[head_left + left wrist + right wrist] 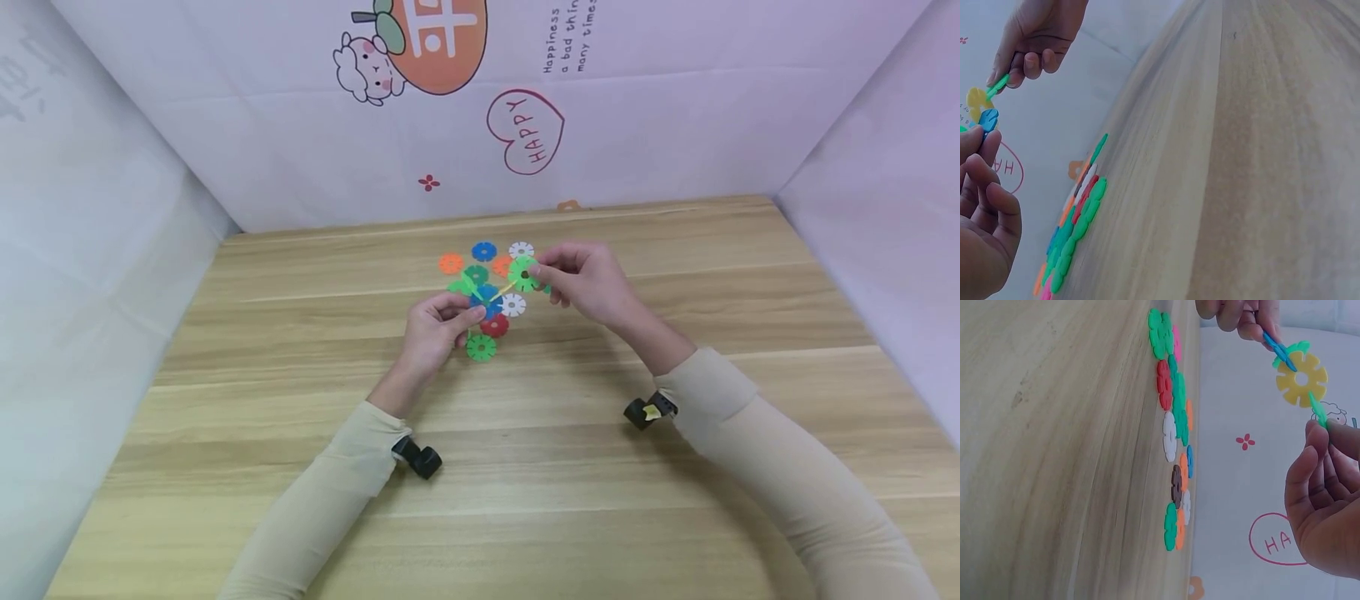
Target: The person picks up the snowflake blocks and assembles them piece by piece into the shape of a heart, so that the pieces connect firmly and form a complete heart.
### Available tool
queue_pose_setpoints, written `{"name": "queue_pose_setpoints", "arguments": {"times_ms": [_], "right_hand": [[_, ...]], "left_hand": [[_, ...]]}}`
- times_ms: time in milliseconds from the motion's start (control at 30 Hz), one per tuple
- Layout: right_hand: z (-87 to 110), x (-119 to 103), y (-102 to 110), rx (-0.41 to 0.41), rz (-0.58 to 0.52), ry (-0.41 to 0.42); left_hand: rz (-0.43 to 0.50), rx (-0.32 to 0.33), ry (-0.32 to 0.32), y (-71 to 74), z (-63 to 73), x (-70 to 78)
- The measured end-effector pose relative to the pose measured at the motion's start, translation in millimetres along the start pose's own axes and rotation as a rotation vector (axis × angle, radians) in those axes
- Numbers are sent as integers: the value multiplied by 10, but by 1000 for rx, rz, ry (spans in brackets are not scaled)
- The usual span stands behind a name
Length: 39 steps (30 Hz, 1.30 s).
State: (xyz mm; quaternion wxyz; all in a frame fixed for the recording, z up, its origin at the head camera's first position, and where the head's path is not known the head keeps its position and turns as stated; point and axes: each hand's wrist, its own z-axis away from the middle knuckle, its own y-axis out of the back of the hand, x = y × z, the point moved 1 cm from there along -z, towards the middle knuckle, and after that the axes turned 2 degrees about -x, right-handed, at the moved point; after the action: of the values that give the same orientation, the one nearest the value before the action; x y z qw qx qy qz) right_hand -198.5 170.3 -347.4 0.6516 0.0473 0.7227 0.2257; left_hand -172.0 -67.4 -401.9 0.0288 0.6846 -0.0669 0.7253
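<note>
Below and left of the yellow disc, a left sleeve bears a black device at the wrist; just left of the yellow disc, the left hand has its grip clamped on the held blue disc, thumb against fingers, and this blue piece overlaps the yellow disc; beyond and left of the yellow disc, an orange disc lies on the table; just left of the yellow disc, a bright green disc shows partly hidden, and whether the two are joined I cannot tell; the yellow disc itself is up between the two hands; beyond it lies a far blue disc; nearer the person than the yellow disc lie a red disc and a near green disc; to its right lies a white disc; right of the yellow disc, the light green disc meets its edge, though how deeply it is slotted I cannot tell; farther right of the yellow disc, the right hand has its grip clamped on that light green disc, thumb against fingers; below and right of the yellow disc comes the right sleeve.
</note>
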Motion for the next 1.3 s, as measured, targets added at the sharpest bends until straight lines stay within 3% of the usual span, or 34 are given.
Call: {"name": "queue_pose_setpoints", "arguments": {"times_ms": [433, 1000, 1300], "right_hand": [[12, 2, -67, -77, 135, 26], [16, -16, -91, -111, 75, 29], [-4, 11, -99, -146, 45, 33]], "left_hand": [[-81, 2, -53, 5, 26, -11], [-62, -36, -74, 23, 40, -19], [-10, -46, -34, 50, 32, -13]]}}
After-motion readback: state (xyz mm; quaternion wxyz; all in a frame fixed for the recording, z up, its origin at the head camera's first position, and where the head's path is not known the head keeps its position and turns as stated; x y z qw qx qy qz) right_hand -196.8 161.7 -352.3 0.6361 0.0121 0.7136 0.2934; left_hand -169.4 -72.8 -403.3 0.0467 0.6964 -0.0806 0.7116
